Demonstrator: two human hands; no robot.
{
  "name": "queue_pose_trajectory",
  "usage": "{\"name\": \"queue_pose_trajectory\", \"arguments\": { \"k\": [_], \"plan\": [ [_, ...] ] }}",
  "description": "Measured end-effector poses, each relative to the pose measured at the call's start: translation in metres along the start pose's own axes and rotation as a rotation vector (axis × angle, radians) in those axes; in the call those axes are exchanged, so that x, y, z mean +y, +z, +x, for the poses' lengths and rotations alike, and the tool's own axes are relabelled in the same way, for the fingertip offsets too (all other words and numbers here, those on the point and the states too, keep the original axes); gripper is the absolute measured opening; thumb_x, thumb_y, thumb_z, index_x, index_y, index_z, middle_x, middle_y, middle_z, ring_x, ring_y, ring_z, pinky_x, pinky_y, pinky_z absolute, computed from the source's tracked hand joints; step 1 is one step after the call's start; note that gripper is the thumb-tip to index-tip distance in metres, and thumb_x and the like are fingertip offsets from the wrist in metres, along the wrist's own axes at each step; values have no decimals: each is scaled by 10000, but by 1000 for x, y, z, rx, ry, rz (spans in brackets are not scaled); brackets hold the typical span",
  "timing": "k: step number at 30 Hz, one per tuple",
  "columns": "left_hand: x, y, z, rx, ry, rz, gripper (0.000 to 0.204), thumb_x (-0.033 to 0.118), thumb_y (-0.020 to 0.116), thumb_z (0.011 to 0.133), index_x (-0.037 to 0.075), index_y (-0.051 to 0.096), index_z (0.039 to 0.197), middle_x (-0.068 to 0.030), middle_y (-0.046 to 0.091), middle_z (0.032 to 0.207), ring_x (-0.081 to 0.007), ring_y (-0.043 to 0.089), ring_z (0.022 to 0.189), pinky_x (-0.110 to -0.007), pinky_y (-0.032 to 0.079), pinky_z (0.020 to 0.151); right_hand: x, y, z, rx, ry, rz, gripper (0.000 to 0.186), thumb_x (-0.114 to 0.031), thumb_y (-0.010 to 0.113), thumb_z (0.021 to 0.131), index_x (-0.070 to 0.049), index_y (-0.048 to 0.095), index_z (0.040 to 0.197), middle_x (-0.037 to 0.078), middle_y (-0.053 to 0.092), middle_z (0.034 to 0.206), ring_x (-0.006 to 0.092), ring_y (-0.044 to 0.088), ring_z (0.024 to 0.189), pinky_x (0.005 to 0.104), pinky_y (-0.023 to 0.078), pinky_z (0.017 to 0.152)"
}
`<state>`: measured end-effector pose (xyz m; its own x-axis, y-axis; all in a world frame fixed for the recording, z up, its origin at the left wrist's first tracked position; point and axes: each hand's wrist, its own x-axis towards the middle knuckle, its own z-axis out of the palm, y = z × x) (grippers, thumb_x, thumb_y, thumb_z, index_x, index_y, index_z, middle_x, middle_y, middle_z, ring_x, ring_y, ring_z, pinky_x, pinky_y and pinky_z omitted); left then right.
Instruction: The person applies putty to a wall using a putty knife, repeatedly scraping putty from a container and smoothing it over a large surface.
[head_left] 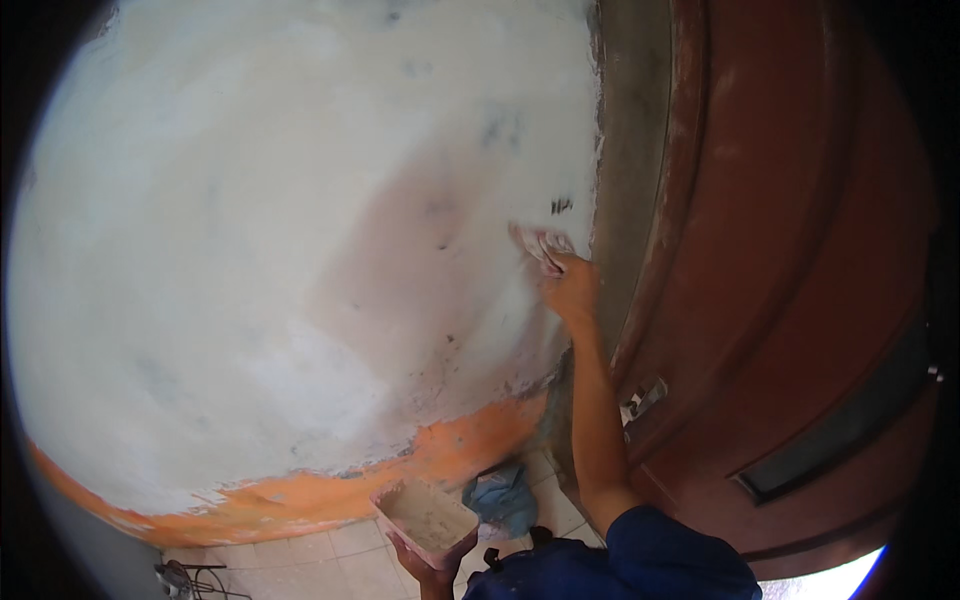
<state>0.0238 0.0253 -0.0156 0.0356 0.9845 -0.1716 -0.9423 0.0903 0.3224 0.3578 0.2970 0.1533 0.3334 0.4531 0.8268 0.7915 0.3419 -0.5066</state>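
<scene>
My right arm reaches up to the wall (250,200), which is coated in whitish plaster with a pinkish-grey patch in its middle. In my right hand (573,288), closed fingers grip a putty-smeared putty knife (540,243), its blade at the wall surface close to the right edge. Low down, my left hand (428,565) supports a rectangular plastic tub (455,548) from beneath and the side. Pale, wet-looking putty (425,512) lies inside the tub. Small dark marks (562,206) show on the plaster just above the knife.
A brown-red door (770,220) with a handle (648,400) stands right of the wall, past a grey frame strip (634,130). Orange paint (300,500) runs along the wall's bottom. A blue bag (503,497) lies on the tiled floor (300,560); a metal stand (190,580) is lower left.
</scene>
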Motion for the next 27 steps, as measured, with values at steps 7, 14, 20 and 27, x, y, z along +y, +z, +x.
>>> {"name": "queue_pose_trajectory", "arguments": {
  "k": [7,14,20,27],
  "plan": [
    [0,-16,-9,-29,-24,-31,773,680,229,876,115,276,1403,-159,391,1333,-371,418,1190,-551,347,963,-31,-49,66,222,80,-64,404,-17,624,661,-70,678,1058,205,653,898,385,622,830,397,500,794],
    [3,-27,-19,46,79,-8,786,683,247,870,105,273,1402,-164,405,1316,-367,426,1184,-541,359,956,8,-11,90,183,-217,-361,452,-62,623,657,-80,658,1107,195,625,1051,364,565,985,431,457,862],
    [6,-47,-12,38,30,-28,793,694,276,854,119,281,1401,-160,394,1329,-377,407,1187,-569,348,931,47,44,-45,-7,-56,-106,414,-77,653,671,-39,653,1083,194,614,1128,372,529,1120,430,426,948],
    [11,-26,-14,42,48,-61,786,696,280,852,132,292,1399,-145,382,1342,-375,389,1198,-587,325,936,25,8,-62,160,335,181,443,10,612,665,-30,647,1105,201,658,973,355,620,952,392,495,814]
  ]
}}
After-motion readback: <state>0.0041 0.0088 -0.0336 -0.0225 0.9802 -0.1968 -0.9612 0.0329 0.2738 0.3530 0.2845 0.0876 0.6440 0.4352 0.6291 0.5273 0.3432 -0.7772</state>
